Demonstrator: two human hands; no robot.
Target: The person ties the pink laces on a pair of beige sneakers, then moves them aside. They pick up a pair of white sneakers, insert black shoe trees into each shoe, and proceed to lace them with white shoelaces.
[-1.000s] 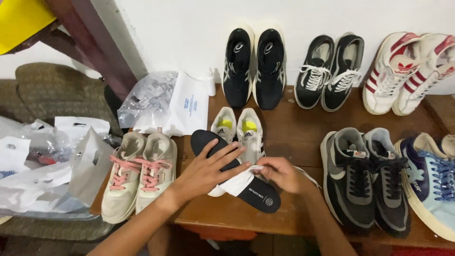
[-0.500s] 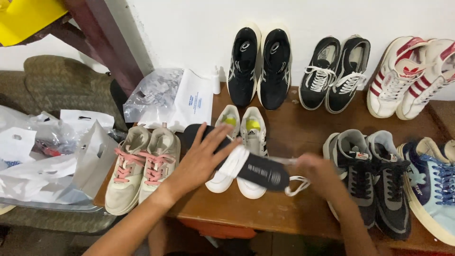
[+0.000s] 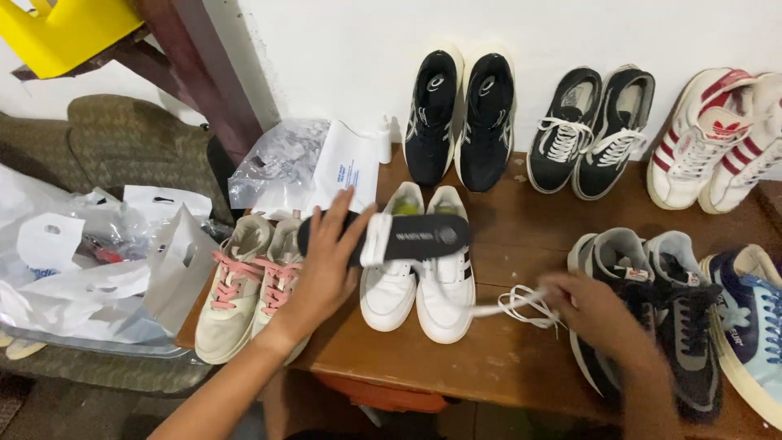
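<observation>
My left hand grips the left end of a pair of black insoles, which lie crosswise over the open tops of a pair of white sneakers on the brown wooden table. A white band wraps the insoles near my fingers. My right hand, blurred, is to the right of the white sneakers and pinches a loose white shoelace, which loops over the table. That hand partly covers a grey-and-black sneaker pair.
Cream sneakers with pink laces sit at the table's left edge. Black pairs and a red-and-white pair line the white wall. A blue shoe is far right. Plastic bags lie on a sofa at left.
My right hand let go of the insole and moved right, to the white shoelace. My left hand now holds both insoles across the white sneakers, slightly higher and further right.
</observation>
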